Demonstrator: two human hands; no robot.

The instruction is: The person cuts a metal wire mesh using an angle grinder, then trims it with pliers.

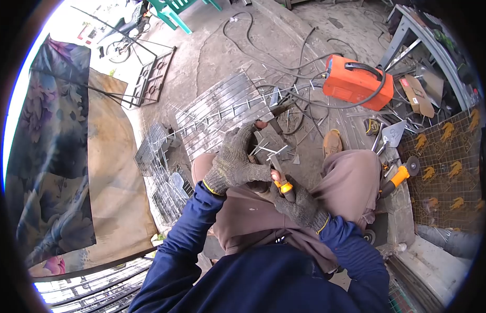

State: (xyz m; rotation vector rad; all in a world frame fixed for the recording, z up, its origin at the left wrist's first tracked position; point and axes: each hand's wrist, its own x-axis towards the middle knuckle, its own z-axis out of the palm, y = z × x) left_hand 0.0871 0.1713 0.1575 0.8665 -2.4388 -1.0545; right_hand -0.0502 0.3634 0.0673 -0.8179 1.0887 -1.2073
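My left hand, in a grey knitted glove with a bare fingertip, is open, thumb and forefinger spread wide. Its thumb reaches close to a tool with an orange-and-black handle and a flat metal end. My right hand, gloved too, is closed around that handle; I cannot tell what kind of tool it is. Several thin metal rods show just past the hands. Beyond the left hand, a long bar with short cross spikes lies across a slatted metal panel.
An orange welding machine with cables stands ahead to the right. An angle grinder lies beside my right knee. Welded wire grids are at left, near a hanging cloth. A cardboard box sits at right.
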